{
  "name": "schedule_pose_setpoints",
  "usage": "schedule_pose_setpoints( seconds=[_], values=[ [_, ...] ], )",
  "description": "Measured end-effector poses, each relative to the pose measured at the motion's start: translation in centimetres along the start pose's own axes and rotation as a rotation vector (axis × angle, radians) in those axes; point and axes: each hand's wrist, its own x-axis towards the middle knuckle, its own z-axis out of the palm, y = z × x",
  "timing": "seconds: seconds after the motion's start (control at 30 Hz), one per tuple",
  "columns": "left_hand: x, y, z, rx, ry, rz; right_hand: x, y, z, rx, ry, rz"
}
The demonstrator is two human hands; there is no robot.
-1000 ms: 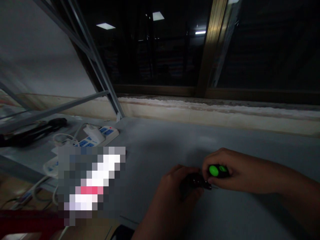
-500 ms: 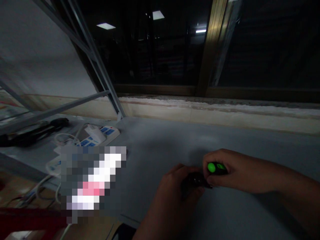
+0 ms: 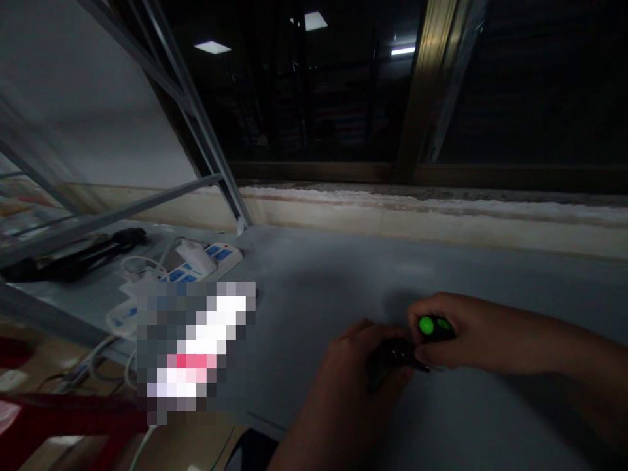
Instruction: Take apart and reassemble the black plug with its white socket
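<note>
1. Gripping a dark glossy object [image 3: 400, 354] over the grey table [image 3: 314, 261], the left hand [image 3: 356, 360] covers much of it; its kind is unclear.
2. The right hand [image 3: 454, 333] clasps, and partly hides, a black-and-green handle [image 3: 436, 329] just beside that object.
3. A pixelated patch [image 3: 196, 353] obscures something near the power strip [image 3: 228, 256].

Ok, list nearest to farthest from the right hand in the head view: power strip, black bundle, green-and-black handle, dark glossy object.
1. Green-and-black handle, inside the right hand.
2. Dark glossy object, in the left hand.
3. Power strip, well to the left.
4. Black bundle, far left.
</note>
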Motion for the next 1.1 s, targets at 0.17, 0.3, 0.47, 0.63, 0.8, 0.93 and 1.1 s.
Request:
schedule_pose_setpoints(
  seconds=[0.17,0.3,0.47,0.63,0.8,0.93,1.1],
  values=[
    [0.2,-0.1,0.0,0.026,-0.001,0.032,0.5,0.6,-0.2,0.110,-0.060,0.015],
    [0.2,-0.4,0.2,0.010,-0.026,0.020,-0.1,0.4,-1.4,-0.039,0.089,-0.044],
    [0.0,-0.6,0.2,0.059,-0.003,0.037,-1.9,-0.5,-3.4,0.209,0.297,-0.270],
    [0.0,-0.2,0.3,0.049,-0.056,0.094,-3.4,-2.6,-3.4,0.932,0.440,-0.623],
    [0.1,0.1,0.3,0.050,-0.079,0.099,-4.7,-4.1,-2.8,1.119,0.396,-0.743],
    [0.1,0.5,0.3,0.041,-0.089,0.100,-5.2,-4.2,-2.4,1.089,0.399,-0.745],
    [-0.2,0.6,0.4,0.063,-0.093,0.091,-4.9,-4.2,-1.7,1.064,0.419,-0.726]
  ],
)
